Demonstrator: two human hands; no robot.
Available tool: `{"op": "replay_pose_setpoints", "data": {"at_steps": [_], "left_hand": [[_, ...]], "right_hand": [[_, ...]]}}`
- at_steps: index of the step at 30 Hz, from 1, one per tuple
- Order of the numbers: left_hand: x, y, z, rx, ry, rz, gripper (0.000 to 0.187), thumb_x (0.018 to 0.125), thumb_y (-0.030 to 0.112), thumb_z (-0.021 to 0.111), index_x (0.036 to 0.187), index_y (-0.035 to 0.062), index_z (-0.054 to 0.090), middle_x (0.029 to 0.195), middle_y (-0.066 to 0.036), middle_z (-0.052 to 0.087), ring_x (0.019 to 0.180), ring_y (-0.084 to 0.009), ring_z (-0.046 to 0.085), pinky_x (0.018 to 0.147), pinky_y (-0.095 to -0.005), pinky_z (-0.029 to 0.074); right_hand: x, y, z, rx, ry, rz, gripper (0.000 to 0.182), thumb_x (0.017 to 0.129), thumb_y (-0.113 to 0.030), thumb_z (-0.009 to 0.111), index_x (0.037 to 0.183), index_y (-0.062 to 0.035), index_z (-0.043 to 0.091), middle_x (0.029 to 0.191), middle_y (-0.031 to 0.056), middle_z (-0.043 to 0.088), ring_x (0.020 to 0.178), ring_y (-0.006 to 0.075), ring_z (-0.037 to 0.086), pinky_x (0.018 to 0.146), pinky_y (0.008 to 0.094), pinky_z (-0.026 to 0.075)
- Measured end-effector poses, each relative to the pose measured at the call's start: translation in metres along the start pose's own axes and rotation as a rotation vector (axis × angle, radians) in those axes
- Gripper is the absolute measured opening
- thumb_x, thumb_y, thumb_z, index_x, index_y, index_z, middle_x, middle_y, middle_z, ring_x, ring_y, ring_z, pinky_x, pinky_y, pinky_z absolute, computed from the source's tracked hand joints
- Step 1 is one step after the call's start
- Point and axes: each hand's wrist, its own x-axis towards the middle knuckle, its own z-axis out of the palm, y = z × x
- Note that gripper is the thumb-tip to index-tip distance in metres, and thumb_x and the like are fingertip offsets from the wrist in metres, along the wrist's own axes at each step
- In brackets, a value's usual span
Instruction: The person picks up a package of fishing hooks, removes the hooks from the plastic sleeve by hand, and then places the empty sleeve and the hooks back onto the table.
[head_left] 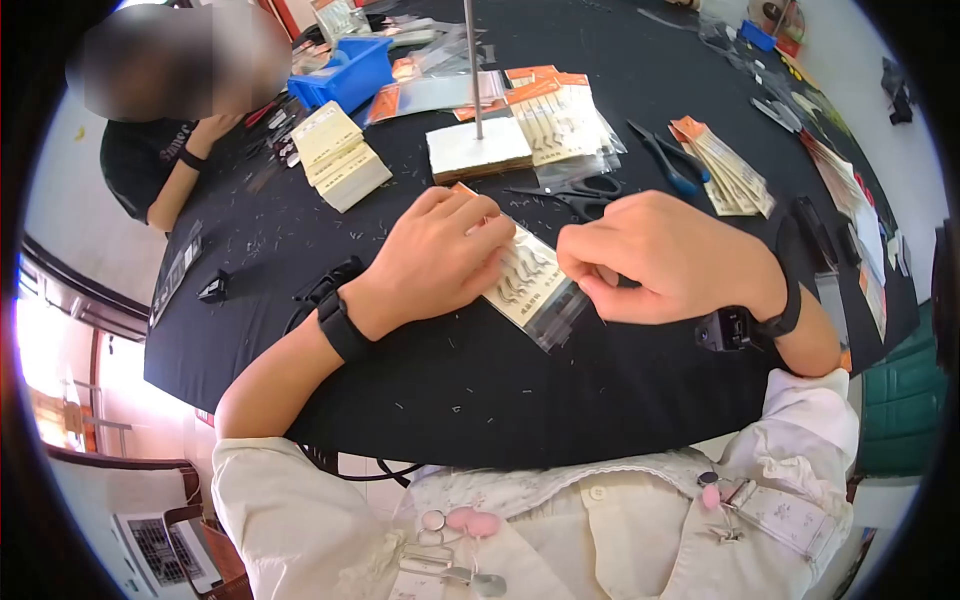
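Note:
A pale card of small dark fishing hooks [522, 282], with an orange top and a clear plastic sleeve, lies tilted on the black cloth in front of me. My left hand [445, 250] grips its upper left side, fingers bent over it. At the right edge of the card, my right hand [665, 258] is closed in a pinch. Whatever sits between those fingertips is hidden. Just beyond my hands lie black-handled scissors [585, 195] and blue-handled pliers [672, 165].
A metal rod rises from a white-topped block [480, 148]. Near it are stacked hook packets [560, 115], cream card stacks [342, 160] and a blue bin [345, 75]. More packets [725, 170] lie to the right. A person [165, 160] sits at the far left.

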Motion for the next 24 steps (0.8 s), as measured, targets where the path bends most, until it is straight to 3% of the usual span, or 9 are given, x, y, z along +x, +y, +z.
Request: {"op": "replay_pose_setpoints", "data": {"at_steps": [4,6,8,9,12,14,19,21,24], "left_hand": [[0.0,0.001,0.001,0.014,0.037,0.007,0.016,0.08,0.012,0.069,0.094,0.0089,0.06,0.092,-0.005,0.06,0.089,-0.0238,0.062,0.085,-0.0359,0.047],[0.001,0.001,-0.003,0.015,0.01,0.006,0.016,0.08,0.012,0.068,0.094,0.0091,0.061,0.093,-0.006,0.061,0.089,-0.0236,0.061,0.084,-0.0357,0.046],[0.0,0.001,-0.004,0.0,-0.055,-0.019,0.021,0.081,0.01,0.068,0.101,0.0081,0.062,0.103,-0.008,0.063,0.093,-0.0266,0.062,0.084,-0.0375,0.046],[0.0,0.0,-0.003,-0.008,-0.054,-0.014,0.021,0.081,0.01,0.068,0.101,0.0081,0.062,0.103,-0.008,0.063,0.093,-0.0266,0.062,0.084,-0.0375,0.046],[0.001,0.001,-0.002,-0.019,-0.043,-0.02,0.022,0.081,0.01,0.067,0.102,0.008,0.062,0.103,-0.008,0.063,0.093,-0.0269,0.062,0.084,-0.0376,0.046],[0.001,0.001,-0.001,-0.002,0.01,0.005,0.017,0.081,0.011,0.067,0.097,0.0087,0.061,0.095,-0.006,0.061,0.089,-0.0238,0.061,0.084,-0.036,0.046],[-0.001,0.0,-0.004,-0.018,-0.036,-0.007,0.023,0.081,0.009,0.067,0.103,0.0079,0.062,0.103,-0.008,0.063,0.092,-0.027,0.061,0.085,-0.0374,0.046],[0.0,0.0,-0.005,-0.014,-0.053,-0.013,0.023,0.081,0.008,0.066,0.103,0.008,0.062,0.102,-0.008,0.062,0.092,-0.027,0.061,0.085,-0.0373,0.046],[0.0,0.0,-0.004,-0.027,-0.03,0.004,0.022,0.082,0.009,0.065,0.104,0.0081,0.061,0.101,-0.008,0.062,0.091,-0.0265,0.061,0.084,-0.037,0.046]], "right_hand": [[-0.003,0.0,0.006,-0.049,-0.073,0.019,0.011,0.081,-0.01,0.063,0.078,-0.0061,0.053,0.062,0.01,0.057,0.056,0.0326,0.058,0.053,0.0398,0.043],[-0.003,0.003,0.009,0.073,-0.128,0.045,0.007,0.081,-0.011,0.063,0.079,-0.0061,0.058,0.065,0.0098,0.059,0.061,0.0322,0.06,0.057,0.0402,0.046],[-0.006,0.005,0.012,0.037,-0.234,-0.115,0.007,0.086,-0.017,0.067,0.09,-0.0112,0.066,0.074,0.0006,0.062,0.068,0.0229,0.061,0.066,0.0348,0.045],[-0.006,-0.001,0.007,0.0,-0.31,-0.079,0.01,0.087,-0.019,0.067,0.095,-0.0126,0.068,0.079,-0.0001,0.064,0.073,0.0216,0.062,0.069,0.0347,0.046],[-0.007,-0.003,0.012,0.017,-0.288,-0.108,0.011,0.087,-0.018,0.066,0.096,-0.0125,0.068,0.077,0.0003,0.063,0.074,0.0221,0.063,0.068,0.0344,0.046],[-0.006,-0.004,0.012,0.012,-0.352,-0.049,0.012,0.086,-0.018,0.066,0.096,-0.0128,0.069,0.077,0.0005,0.064,0.074,0.0223,0.063,0.068,0.0349,0.046],[-0.009,-0.001,0.009,0.016,-0.374,-0.02,0.014,0.085,-0.017,0.065,0.098,-0.0129,0.07,0.076,0.002,0.064,0.074,0.024,0.063,0.068,0.0377,0.047],[-0.009,-0.006,0.0,0.048,-0.506,0.085,0.015,0.085,-0.016,0.065,0.098,-0.0126,0.071,0.079,0.0024,0.066,0.074,0.0252,0.064,0.071,0.0389,0.049],[-0.012,0.0,-0.022,0.088,-0.42,0.084,0.016,0.084,-0.016,0.067,0.098,-0.0121,0.072,0.083,0.003,0.068,0.076,0.0248,0.066,0.073,0.0365,0.051]]}}
